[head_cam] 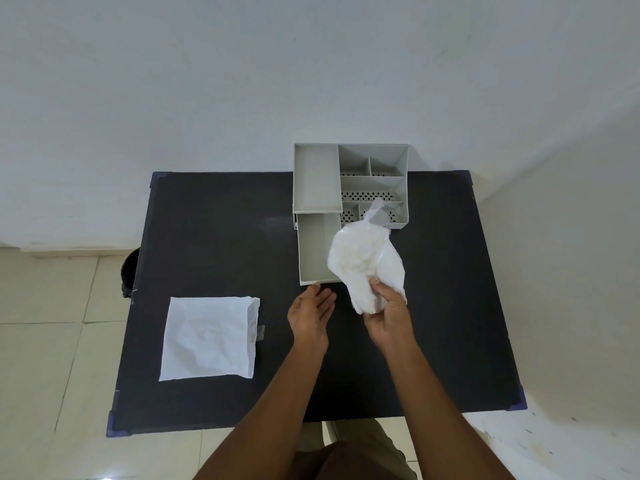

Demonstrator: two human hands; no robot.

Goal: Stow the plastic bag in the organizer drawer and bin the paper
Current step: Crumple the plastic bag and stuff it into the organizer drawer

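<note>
My right hand [387, 315] grips the lower end of a crumpled white plastic bag [365, 256], held up over the right part of the pulled-out drawer [313, 251] of a grey desk organizer [317, 178]. The drawer is open toward me and looks empty where it shows. My left hand [310, 311] is open, palm up, fingertips just in front of the drawer's front edge, holding nothing. A white sheet of paper [209, 337] lies flat on the black table [214, 237] at the front left, apart from both hands.
The organizer stands at the table's back edge against a white wall, with several perforated compartments [372, 183]. A dark bin [130, 270] sits on the tiled floor beside the table's left edge, mostly hidden by the tabletop.
</note>
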